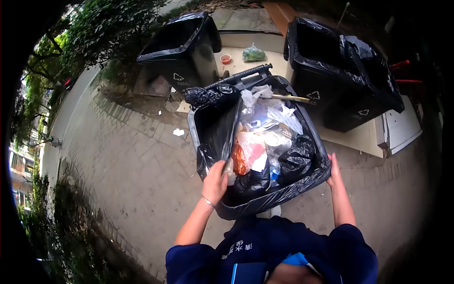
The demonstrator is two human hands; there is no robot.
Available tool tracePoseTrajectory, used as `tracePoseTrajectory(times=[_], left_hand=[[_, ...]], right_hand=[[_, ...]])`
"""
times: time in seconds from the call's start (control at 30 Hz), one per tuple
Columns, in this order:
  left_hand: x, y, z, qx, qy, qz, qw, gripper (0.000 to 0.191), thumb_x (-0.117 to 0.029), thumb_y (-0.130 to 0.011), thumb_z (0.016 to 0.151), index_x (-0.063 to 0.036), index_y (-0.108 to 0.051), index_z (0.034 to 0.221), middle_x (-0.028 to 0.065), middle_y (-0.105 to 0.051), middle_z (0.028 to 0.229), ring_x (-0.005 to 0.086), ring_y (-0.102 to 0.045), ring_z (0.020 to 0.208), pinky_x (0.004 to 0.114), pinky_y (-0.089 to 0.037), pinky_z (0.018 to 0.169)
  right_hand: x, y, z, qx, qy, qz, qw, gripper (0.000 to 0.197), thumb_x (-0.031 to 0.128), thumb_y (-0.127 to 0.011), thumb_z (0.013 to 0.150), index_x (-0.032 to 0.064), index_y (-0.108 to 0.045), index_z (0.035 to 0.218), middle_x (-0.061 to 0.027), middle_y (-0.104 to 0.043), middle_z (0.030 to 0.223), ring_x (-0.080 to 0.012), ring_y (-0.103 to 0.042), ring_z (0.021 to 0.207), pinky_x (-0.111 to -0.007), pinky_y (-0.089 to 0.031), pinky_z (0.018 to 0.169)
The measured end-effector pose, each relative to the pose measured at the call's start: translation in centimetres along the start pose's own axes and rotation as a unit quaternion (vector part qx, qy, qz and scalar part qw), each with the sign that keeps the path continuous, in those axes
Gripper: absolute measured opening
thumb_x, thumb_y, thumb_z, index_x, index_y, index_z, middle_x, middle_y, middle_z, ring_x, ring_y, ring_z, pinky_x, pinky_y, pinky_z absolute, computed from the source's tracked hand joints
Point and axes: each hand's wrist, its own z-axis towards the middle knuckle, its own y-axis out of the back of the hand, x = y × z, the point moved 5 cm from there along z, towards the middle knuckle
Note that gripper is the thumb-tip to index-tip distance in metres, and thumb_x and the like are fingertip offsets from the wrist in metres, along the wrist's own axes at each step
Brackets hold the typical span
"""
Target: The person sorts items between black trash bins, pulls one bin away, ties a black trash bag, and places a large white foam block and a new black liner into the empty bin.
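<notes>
A black wheeled bin (321, 140) stands right in front of me, filled with mixed rubbish (266, 138) in plastic bags and loose wrappers. My left hand (215, 183) grips the edge of the black plastic liner (227, 131), which is pulled away from the bin's left wall. At the near right corner, my right hand (333, 169) holds the lined rim from outside; some of its fingers are hidden. Bunched liner (212, 95) lies over the far left corner. Thin wooden sticks (291, 97) jut over the right rim.
Another lined black bin (198, 60) stands far left, and two more (312, 76) (376, 92) stand at the right. Behind lie a bag of greens (254, 54) and a small red bowl (225, 59). A brown board (280, 16) leans behind. White paper (178, 132) lies on the paving (142, 170).
</notes>
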Motion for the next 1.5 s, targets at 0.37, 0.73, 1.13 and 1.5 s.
tracePoseTrajectory(times=[0.37,0.73,1.13,1.5], left_hand=[[9.2,-10.5,-16.7,-0.190,0.494,-0.648,0.547,0.056,-0.045,-0.027,0.084,-0.0051,-0.032,0.123,0.0085,-0.039,0.123,0.0277,-0.038,0.111,0.040,-0.031,0.094],[5.9,-11.6,-15.2,-0.178,0.344,-0.777,0.496,0.045,-0.028,-0.037,0.084,-0.0014,-0.037,0.120,0.0115,-0.040,0.122,0.0279,-0.039,0.111,0.040,-0.031,0.094],[2.5,-2.3,-19.3,-0.203,0.306,0.119,0.923,0.014,-0.013,-0.049,0.079,-0.0068,-0.038,0.072,0.0018,-0.047,0.063,0.0132,-0.048,0.052,0.028,-0.044,0.049],[-4.9,3.7,-5.1,-0.346,0.189,-0.392,0.831,0.064,-0.002,-0.049,0.077,-0.0050,-0.011,0.128,0.0217,-0.034,0.120,0.0283,-0.044,0.105,0.036,-0.040,0.086]], right_hand=[[-4.4,1.0,1.8,0.130,-0.203,0.123,0.963,0.043,0.039,-0.039,0.081,0.0029,-0.053,0.101,-0.0116,-0.057,0.099,-0.0254,-0.054,0.089,-0.040,-0.040,0.084],[1.7,-0.5,-1.5,0.092,0.113,-0.196,0.970,0.034,0.031,-0.048,0.082,0.0091,-0.049,0.108,-0.0052,-0.053,0.099,-0.0154,-0.053,0.087,-0.028,-0.044,0.072],[5.6,-8.0,-7.9,0.074,0.290,-0.753,0.587,0.026,0.026,-0.059,0.071,0.0081,-0.051,0.088,-0.0111,-0.055,0.076,-0.0302,-0.054,0.075,-0.039,-0.044,0.064],[6.8,-3.8,3.8,-0.119,0.369,-0.300,0.872,0.043,0.019,-0.057,0.076,0.0005,-0.035,0.108,-0.0076,-0.052,0.082,-0.0125,-0.052,0.065,-0.023,-0.044,0.057]])
